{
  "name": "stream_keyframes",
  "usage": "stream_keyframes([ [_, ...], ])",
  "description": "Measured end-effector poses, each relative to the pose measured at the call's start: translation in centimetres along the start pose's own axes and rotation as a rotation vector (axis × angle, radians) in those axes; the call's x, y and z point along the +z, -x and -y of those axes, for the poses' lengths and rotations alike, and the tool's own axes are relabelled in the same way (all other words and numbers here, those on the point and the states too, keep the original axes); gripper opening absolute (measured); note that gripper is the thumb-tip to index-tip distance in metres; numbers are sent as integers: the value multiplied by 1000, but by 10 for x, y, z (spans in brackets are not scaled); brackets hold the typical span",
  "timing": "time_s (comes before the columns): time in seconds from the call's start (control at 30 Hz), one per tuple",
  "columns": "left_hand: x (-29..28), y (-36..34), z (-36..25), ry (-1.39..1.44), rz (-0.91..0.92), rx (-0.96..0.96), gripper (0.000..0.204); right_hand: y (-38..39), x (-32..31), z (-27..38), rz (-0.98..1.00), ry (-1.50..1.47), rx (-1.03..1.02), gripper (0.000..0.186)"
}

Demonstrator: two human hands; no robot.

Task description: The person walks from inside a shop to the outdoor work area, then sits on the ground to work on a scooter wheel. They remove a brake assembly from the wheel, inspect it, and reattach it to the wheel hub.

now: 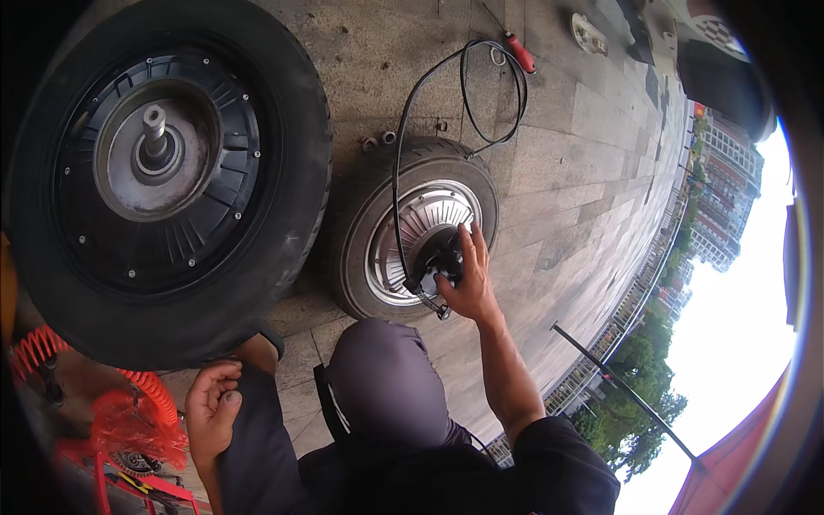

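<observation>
A large black wheel [283,197] with a bolted hub and central shaft fills the upper left. Beside it, a smaller wheel [348,245] with a silver hub [438,206] lies on paving, a black cable [399,154] running from its centre. My right hand [466,283] rests on that wheel's dark centre part, fingers spread, partly hiding it. My left hand [215,408] is beside my dark-clothed leg below the big tyre, fingers curled with nothing visible in them.
Several metal nuts [371,144] and a red-handled tool [522,53] lie above the small wheel. Red coiled hose [142,390] and a red frame [99,481] are at lower left. A dark pole [622,386], railing, trees and buildings line the right.
</observation>
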State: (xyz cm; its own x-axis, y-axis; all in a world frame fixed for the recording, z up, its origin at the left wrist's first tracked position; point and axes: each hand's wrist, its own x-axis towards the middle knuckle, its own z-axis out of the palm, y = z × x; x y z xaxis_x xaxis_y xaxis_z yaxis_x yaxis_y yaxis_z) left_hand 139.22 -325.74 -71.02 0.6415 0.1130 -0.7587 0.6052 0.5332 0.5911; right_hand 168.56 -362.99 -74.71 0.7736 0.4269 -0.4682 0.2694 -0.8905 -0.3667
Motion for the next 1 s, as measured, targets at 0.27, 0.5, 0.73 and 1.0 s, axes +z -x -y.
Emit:
stream_keyframes([
  [0.27,-1,2,15,73,-7,28,35,-17,-6,9,90,102,-38,95],
  [0.5,-30,-1,10,329,-382,228,68,-11,-8,8,113,85,19,99],
  [0.73,-46,-29,-5,341,-557,404,69,-4,-10,6,112,67,23,99],
  [1.0,-41,-44,-6,343,-551,500,81,3,0,-1,4,-28,53,86],
])
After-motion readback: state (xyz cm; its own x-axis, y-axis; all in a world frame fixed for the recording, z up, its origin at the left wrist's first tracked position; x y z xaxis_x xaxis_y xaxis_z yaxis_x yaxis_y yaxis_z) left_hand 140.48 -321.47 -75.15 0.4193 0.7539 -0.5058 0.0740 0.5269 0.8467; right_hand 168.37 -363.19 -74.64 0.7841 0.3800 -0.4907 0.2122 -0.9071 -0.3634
